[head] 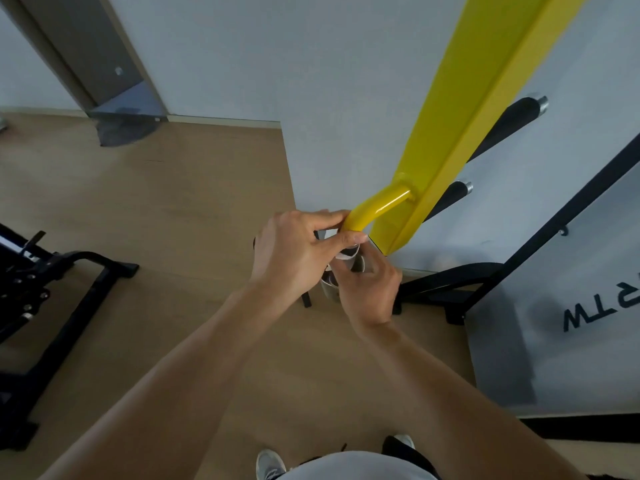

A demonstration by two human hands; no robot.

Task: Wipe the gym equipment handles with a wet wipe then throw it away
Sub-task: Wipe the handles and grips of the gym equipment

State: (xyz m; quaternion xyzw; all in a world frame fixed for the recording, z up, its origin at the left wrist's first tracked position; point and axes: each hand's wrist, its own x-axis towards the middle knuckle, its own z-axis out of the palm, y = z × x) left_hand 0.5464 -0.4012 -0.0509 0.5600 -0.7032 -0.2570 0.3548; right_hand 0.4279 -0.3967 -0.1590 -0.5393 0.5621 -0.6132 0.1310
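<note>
The floor (pixel 180 202) was pale wood-look planking, meeting a light grey wall (pixel 311 81) along a thin skirting line. In the far left corner of the room a dark door frame (pixel 86 53) stood with a grey wedge-shaped shadow or stop at its foot. A yellow steel beam (pixel 478 109) ran down the wall on a slant to the floor edge, and from its lower part a yellow handle (pixel 377 206) curved out toward the person.

Both hands met at the near end of that handle. The left hand (pixel 294 251) was curled, thumb and fingers pinching at the handle's end and at a pale, crumpled wet wipe (pixel 343 256) just below it. The right hand (pixel 370 289) was curled from beneath, gripping the same wipe, most of which was hidden between the two hands, so its full shape could not be told.

Behind the beam, two black padded pegs (pixel 519 116) with metal caps stuck out along the wall. A black frame (pixel 450 282) stood on the floor at the wall's foot, beside a grey panel (pixel 554 323) with dark lettering. At the left edge of the floor lay another black machine base (pixel 69 282). Grey shoes (pixel 270 462) showed at the bottom.
</note>
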